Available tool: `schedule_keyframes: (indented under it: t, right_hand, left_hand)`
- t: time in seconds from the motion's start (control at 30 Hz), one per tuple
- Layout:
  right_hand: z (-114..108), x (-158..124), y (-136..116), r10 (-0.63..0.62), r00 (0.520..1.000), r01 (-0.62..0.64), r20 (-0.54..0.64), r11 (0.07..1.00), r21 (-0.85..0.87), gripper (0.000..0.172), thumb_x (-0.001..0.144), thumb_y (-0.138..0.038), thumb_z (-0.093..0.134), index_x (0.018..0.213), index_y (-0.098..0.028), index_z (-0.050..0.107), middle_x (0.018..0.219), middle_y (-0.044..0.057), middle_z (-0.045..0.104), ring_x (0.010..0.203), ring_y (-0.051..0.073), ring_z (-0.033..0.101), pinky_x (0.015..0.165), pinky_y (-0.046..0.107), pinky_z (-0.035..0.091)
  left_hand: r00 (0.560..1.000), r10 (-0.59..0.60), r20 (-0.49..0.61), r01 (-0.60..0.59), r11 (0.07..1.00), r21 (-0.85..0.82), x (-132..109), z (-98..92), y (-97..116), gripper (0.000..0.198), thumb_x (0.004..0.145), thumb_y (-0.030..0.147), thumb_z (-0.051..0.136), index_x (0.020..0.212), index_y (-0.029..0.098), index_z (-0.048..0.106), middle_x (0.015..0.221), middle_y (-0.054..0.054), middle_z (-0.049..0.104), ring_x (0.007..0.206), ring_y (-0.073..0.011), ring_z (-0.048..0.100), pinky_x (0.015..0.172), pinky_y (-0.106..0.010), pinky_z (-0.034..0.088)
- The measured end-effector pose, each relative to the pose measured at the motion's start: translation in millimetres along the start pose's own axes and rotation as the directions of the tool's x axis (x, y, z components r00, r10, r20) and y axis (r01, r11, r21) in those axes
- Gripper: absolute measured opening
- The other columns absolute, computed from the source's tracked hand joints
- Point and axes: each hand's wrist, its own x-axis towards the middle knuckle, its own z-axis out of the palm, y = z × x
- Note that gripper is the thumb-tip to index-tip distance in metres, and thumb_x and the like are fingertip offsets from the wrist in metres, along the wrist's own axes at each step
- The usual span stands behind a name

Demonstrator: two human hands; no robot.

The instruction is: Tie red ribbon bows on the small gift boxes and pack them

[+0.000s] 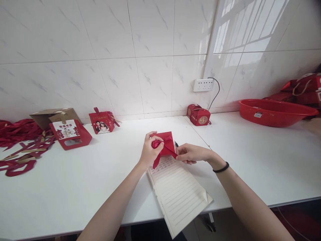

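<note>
A small red gift box (167,142) with a red ribbon (160,147) sits at the middle of the white table (75,180), just above a lined notebook (178,192). My left hand (149,151) is closed, pinching a loop of the ribbon on the box's left side. My right hand (189,154) is closed, pinching the ribbon's other end at the box's right. One ribbon tail hangs down over the notebook's top. A black band is on my right wrist. A dark pen tip (176,144) peeks out beside the box.
Red gift boxes (71,134) (102,122) (199,115) stand along the tiled wall. A brown cardboard box (54,115) and a pile of red ribbons (17,144) lie at far left. A red basin (274,112) and red bags (304,88) are at right. A wall socket (203,85) has a cable.
</note>
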Motion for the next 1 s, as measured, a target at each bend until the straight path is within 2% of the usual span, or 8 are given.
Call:
schedule_keyframes:
  t: [0.27,0.37,0.43,0.5,0.6,0.7,0.77,1.0]
  right_hand:
    - [-5.2,-3.8,2.4,0.027,0.997,-0.025,0.073,0.999,-0.025,0.025,0.077,-0.03,0.056,0.06,-0.018,0.042,0.054,-0.005,0.043,0.046,0.006,0.039,0.038,0.019,0.027]
    - [-7.4,-2.8,4.8,0.003,0.997,-0.003,-0.073,1.0,-0.001,0.031,0.077,-0.043,0.059,0.065,-0.017,0.049,0.055,-0.004,0.044,0.047,0.006,0.038,0.039,0.018,0.027]
    - [-5.3,1.8,6.2,-0.056,0.951,0.078,-0.305,0.995,0.059,0.036,0.077,-0.052,0.058,0.075,-0.017,0.052,0.061,-0.002,0.047,0.051,0.008,0.041,0.039,0.018,0.03]
    - [0.8,9.6,7.1,-0.121,0.852,0.195,-0.51,0.976,0.094,0.041,0.075,-0.057,0.058,0.085,-0.017,0.052,0.071,0.001,0.051,0.057,0.01,0.046,0.038,0.018,0.034]
    - [14.0,23.2,7.4,-0.182,0.73,0.311,-0.659,0.947,0.083,0.044,0.071,-0.059,0.061,0.086,-0.018,0.053,0.08,0.003,0.056,0.059,0.012,0.049,0.036,0.018,0.035]
    - [23.8,31.4,5.8,-0.176,0.64,0.349,-0.748,0.934,0.079,0.042,0.072,-0.059,0.061,0.075,-0.018,0.053,0.072,0.002,0.058,0.052,0.01,0.047,0.037,0.02,0.035]
    - [26.1,32.8,4.6,-0.162,0.614,0.353,-0.773,0.932,0.085,0.041,0.071,-0.058,0.062,0.071,-0.018,0.052,0.069,0.001,0.057,0.048,0.008,0.045,0.037,0.02,0.034]
    - [23.7,32.4,8.8,-0.128,0.646,0.342,-0.753,0.93,0.135,0.04,0.073,-0.056,0.062,0.072,-0.018,0.051,0.07,0.0,0.058,0.039,0.007,0.045,0.036,0.022,0.036]
  left_hand:
    - [1.0,0.018,-0.001,-0.018,1.0,0.026,-0.1,-0.2,-1.8,0.004,0.075,0.019,0.059,0.073,0.022,0.062,0.115,-0.006,0.048,0.121,-0.022,0.043,0.102,-0.04,0.037]
    - [1.0,0.02,0.002,-0.02,0.999,0.029,0.7,-0.6,-2.4,0.004,0.074,0.019,0.059,0.074,0.022,0.062,0.115,-0.006,0.048,0.121,-0.0223,0.044,0.101,-0.04,0.037]
    - [1.0,0.024,0.008,-0.024,0.999,0.024,0.8,-0.7,-2.1,0.004,0.074,0.018,0.06,0.074,0.022,0.062,0.115,-0.006,0.048,0.12,-0.0227,0.044,0.101,-0.04,0.038]
    - [0.999,0.031,0.019,-0.031,0.999,0.012,-0.1,-0.3,-1.6,0.003,0.074,0.019,0.06,0.074,0.022,0.061,0.116,-0.006,0.047,0.121,-0.0231,0.044,0.1,-0.04,0.038]
    - [0.998,0.041,0.036,-0.041,0.999,-0.009,-3.5,2.4,-1.5,0.007,0.08,0.026,0.057,0.076,0.022,0.061,0.118,-0.006,0.047,0.122,-0.0227,0.042,0.099,-0.039,0.039]
    - [0.999,0.038,-0.004,-0.038,0.997,-0.063,-8.5,8.4,-3.0,0.011,0.086,0.031,0.049,0.089,0.023,0.056,0.123,-0.007,0.046,0.122,-0.02,0.042,0.101,-0.039,0.037]
    - [0.997,0.004,-0.077,-0.013,0.993,-0.116,-11.5,13.0,-4.2,0.012,0.087,0.031,0.048,0.096,0.023,0.047,0.129,-0.008,0.043,0.125,-0.0187,0.039,0.103,-0.039,0.035]
    - [0.971,-0.06,-0.231,0.044,0.996,-0.074,-13.6,18.4,-2.2,0.014,0.088,0.03,0.046,0.079,0.022,0.039,0.123,-0.009,0.044,0.123,-0.0192,0.04,0.097,-0.038,0.038]
